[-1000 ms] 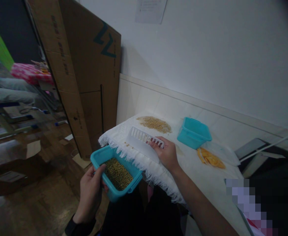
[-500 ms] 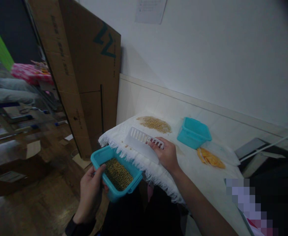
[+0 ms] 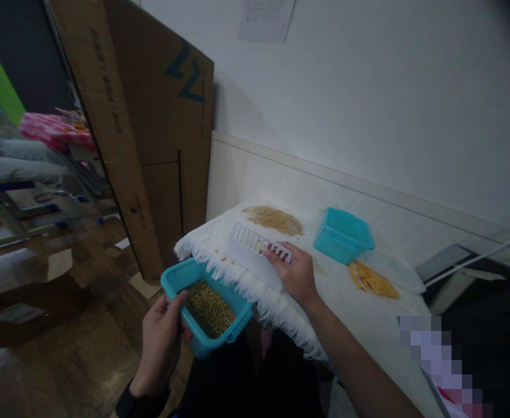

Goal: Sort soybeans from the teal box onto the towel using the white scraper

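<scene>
My left hand (image 3: 159, 342) grips a teal plastic box (image 3: 203, 342) filled with soybeans (image 3: 209, 309), holding it just below the fringed front edge of a white cloth (image 3: 220, 238) on the table. My right hand (image 3: 296, 273) holds a white slotted plastic scraper (image 3: 252, 252) that rests flat on the cloth, right behind the box. A few loose beans lie on the cloth beside the scraper. A pile of soybeans (image 3: 275, 219) lies farther back on the cloth.
A second teal box (image 3: 343, 235) stands behind my right hand, next to a clear bag with orange pieces (image 3: 374, 283). Tall cardboard sheets (image 3: 150, 128) lean against the wall at left. A white wall (image 3: 368, 93) backs the table. Wooden floor lies to the left.
The scraper and my right hand have shifted very slightly on the cloth. The left hand and the box stay where they were.
</scene>
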`<action>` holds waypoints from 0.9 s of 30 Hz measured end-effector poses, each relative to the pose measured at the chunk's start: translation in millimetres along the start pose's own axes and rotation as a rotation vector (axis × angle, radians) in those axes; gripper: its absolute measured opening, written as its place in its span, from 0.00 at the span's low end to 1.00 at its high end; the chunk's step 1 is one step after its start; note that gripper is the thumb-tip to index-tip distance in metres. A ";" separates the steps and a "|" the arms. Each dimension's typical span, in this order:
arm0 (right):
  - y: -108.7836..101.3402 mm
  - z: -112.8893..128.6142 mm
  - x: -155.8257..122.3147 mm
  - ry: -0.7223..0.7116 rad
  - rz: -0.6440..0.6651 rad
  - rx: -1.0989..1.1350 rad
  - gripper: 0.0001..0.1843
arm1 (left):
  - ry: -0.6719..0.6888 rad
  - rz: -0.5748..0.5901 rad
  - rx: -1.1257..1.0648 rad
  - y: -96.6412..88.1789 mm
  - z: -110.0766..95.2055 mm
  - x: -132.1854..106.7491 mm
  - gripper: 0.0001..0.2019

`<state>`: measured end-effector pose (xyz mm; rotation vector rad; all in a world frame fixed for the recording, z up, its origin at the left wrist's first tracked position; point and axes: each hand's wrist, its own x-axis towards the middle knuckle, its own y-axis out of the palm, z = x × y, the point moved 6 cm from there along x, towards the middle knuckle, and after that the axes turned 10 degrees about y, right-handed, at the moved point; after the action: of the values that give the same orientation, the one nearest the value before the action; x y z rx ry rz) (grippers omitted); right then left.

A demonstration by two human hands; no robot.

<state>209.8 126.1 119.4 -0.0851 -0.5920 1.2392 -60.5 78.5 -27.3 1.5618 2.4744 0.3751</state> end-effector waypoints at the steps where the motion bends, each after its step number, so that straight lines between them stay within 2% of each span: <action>1: -0.4 0.6 0.1 0.002 -0.003 0.004 0.13 | 0.001 -0.001 0.002 -0.3 0.3 0.1 0.18; 9: 2.6 2.1 1.0 -0.006 0.058 -0.033 0.13 | -0.011 -0.008 0.007 -0.9 -2.1 -1.7 0.19; 15: -0.1 0.7 3.5 -0.004 0.022 -0.018 0.14 | -0.006 -0.019 0.019 -1.3 -2.4 -2.2 0.20; 27: -5.7 -2.0 1.0 -0.020 0.047 -0.066 0.12 | -0.003 -0.008 0.005 2.4 -7.8 -3.6 0.19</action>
<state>215.9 125.6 120.2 -0.1432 -0.6515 1.2671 -59.2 75.4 -19.0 1.5532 2.4802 0.3652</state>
